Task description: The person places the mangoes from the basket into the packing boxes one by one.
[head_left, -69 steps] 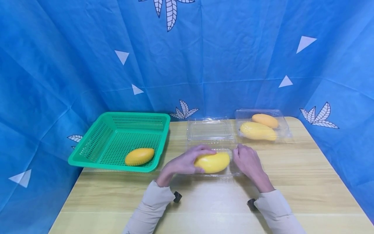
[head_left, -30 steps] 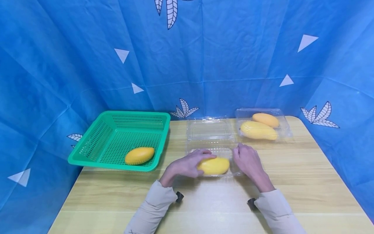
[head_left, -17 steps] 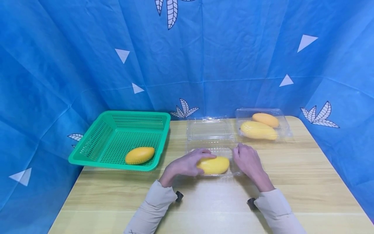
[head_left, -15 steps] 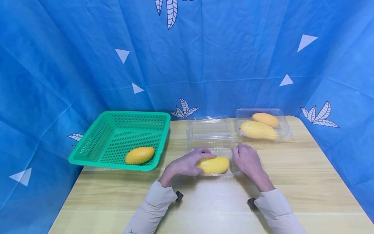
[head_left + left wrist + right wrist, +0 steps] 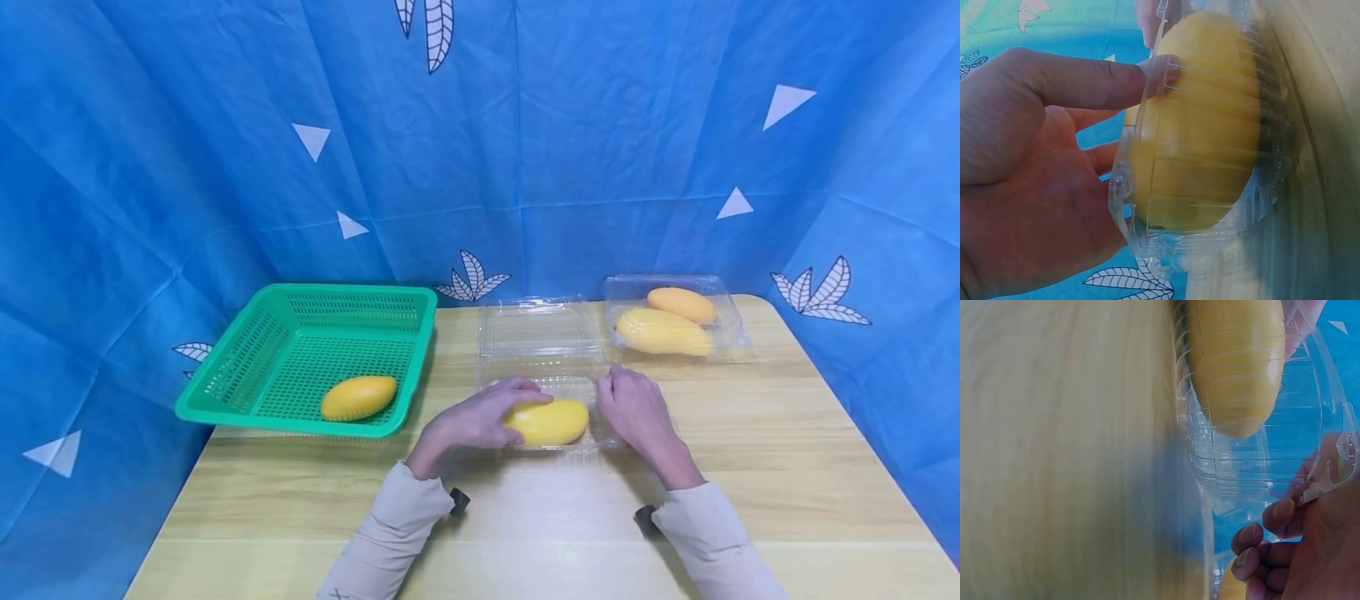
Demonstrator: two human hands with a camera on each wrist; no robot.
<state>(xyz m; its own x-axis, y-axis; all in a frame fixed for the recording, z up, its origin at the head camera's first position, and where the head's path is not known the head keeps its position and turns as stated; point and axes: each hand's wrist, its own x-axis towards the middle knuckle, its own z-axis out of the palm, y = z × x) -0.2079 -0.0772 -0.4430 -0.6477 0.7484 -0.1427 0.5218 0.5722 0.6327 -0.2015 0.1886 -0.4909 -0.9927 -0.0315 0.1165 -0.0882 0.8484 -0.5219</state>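
Observation:
In the head view a yellow mango [image 5: 557, 422] lies in the near half of a clear plastic clamshell box [image 5: 540, 332], whose lid is laid back flat behind it. My left hand [image 5: 486, 417] grips the mango's left end, thumb on the near side and fingers over the top. The left wrist view has that mango [image 5: 1204, 125] behind the ribbed wall, with my thumb reaching inside over the rim. At the box's right side my right hand [image 5: 636, 410] pinches the rim; the right wrist view shows its fingers [image 5: 1282, 515] curled at the corner.
A green plastic basket [image 5: 431, 342] on the left holds one orange-yellow mango [image 5: 360, 397]. At the back right, a closed clear box [image 5: 622, 292] contains two mangoes [image 5: 663, 332]. Blue patterned cloth [image 5: 585, 150] rises behind and beside the wooden table [image 5: 772, 467].
Since the first frame, my left hand has brought the mango slightly nearer and lower in the box. It has hardly moved in the last second. The right hand stays at the rim.

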